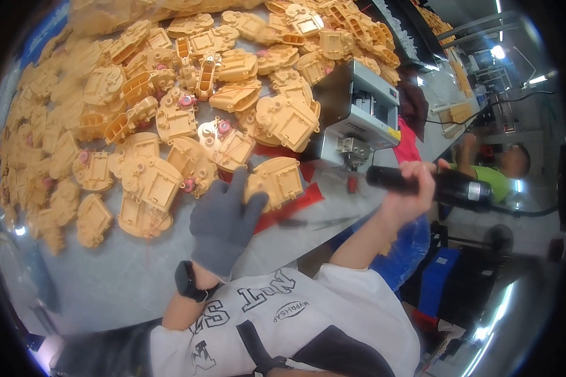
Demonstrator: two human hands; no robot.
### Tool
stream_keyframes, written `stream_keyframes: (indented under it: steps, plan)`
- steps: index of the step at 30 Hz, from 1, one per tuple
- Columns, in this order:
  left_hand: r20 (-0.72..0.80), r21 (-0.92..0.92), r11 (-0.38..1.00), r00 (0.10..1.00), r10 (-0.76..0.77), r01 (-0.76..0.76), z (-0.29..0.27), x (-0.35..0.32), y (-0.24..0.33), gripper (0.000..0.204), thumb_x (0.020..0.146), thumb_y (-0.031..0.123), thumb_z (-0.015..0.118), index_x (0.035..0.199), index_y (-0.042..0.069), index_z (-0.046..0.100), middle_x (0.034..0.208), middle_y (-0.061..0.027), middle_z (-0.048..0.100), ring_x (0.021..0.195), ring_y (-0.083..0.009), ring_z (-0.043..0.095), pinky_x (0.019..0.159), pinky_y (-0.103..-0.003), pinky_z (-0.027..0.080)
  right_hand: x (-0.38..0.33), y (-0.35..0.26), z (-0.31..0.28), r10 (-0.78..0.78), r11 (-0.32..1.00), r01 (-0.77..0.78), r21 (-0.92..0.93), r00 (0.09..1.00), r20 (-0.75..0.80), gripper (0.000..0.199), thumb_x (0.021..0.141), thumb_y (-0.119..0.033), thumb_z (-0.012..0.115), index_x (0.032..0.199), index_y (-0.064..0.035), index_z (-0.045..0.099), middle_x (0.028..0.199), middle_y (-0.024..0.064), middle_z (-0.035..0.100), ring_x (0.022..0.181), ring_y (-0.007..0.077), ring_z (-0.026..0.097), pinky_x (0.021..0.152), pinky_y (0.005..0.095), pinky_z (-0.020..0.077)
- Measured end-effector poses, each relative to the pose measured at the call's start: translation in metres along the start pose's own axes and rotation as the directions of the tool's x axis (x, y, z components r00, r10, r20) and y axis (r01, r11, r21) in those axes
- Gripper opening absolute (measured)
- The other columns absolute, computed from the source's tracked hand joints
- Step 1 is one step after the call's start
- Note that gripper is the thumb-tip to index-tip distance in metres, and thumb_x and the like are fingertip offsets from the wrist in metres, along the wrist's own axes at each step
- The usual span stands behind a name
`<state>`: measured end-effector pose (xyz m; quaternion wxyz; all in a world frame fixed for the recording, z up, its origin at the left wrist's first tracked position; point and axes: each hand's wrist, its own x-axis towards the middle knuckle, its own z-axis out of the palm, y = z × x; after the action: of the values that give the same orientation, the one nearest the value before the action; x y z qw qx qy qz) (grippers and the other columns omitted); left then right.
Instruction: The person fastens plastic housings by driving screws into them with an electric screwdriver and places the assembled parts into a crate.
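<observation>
My left hand, in a grey glove, grips the lower left edge of a tan moulded plastic housing between thumb and fingers. That housing lies by a strip of red tape on the grey table. In my bare right hand is a black electric screwdriver, its body wrapped by my fingers and its front end pointing left. The screwdriver's nose is near the outlet of a grey-white screw feeder. Beside my left hand lie more tan housings, such as a stacked one, some with small pink round parts.
A big heap of tan housings covers the table's left and far side. Red tape sticks to the table near its front edge. A cable trails from the screwdriver to the right. Another person in a bright green top is at the right.
</observation>
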<state>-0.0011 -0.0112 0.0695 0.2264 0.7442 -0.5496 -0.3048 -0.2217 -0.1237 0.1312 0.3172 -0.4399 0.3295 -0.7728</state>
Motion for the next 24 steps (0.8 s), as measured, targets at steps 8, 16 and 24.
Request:
stream_keyframes:
  steps: [8,16,24]
  plan:
    - [-0.152,0.188,0.859,0.85,0.504,-0.476,0.024,0.021,0.007,0.073,0.067,0.039,0.069,0.125,0.004,0.042,0.126,-0.0189,0.041,0.117,-0.0354,0.039,0.101,-0.047,0.028,0.006,0.016,0.025,-0.023,0.99,0.033,-0.14,0.997,0.071,0.036,0.07,0.007,0.053,0.104,0.0009,0.042,0.065,0.009,0.05,0.053,0.0156,0.049,0.058,0.0288,0.0441]
    - [-0.201,0.077,0.876,0.853,0.481,-0.476,0.038,0.006,-0.012,0.083,0.062,0.028,0.074,0.13,0.003,0.034,0.133,-0.023,0.034,0.12,-0.0393,0.037,0.101,-0.048,0.029,0.003,0.022,0.024,0.056,0.982,-0.032,-0.185,0.99,0.129,0.033,0.069,0.006,0.055,0.099,0.0004,0.042,0.064,0.0073,0.051,0.048,0.0139,0.048,0.05,0.0261,0.043]
    - [-0.36,-0.109,0.86,0.826,0.433,-0.499,0.052,-0.013,-0.039,0.074,0.065,0.014,0.072,0.128,0.003,0.036,0.127,-0.0249,0.041,0.109,-0.0395,0.048,0.087,-0.042,0.043,-0.051,-0.013,0.026,0.088,0.97,-0.18,0.164,0.887,0.452,0.045,0.07,0.0,0.052,0.111,-0.0014,0.035,0.062,0.0078,0.049,0.047,0.0166,0.048,0.051,0.0316,0.0435]
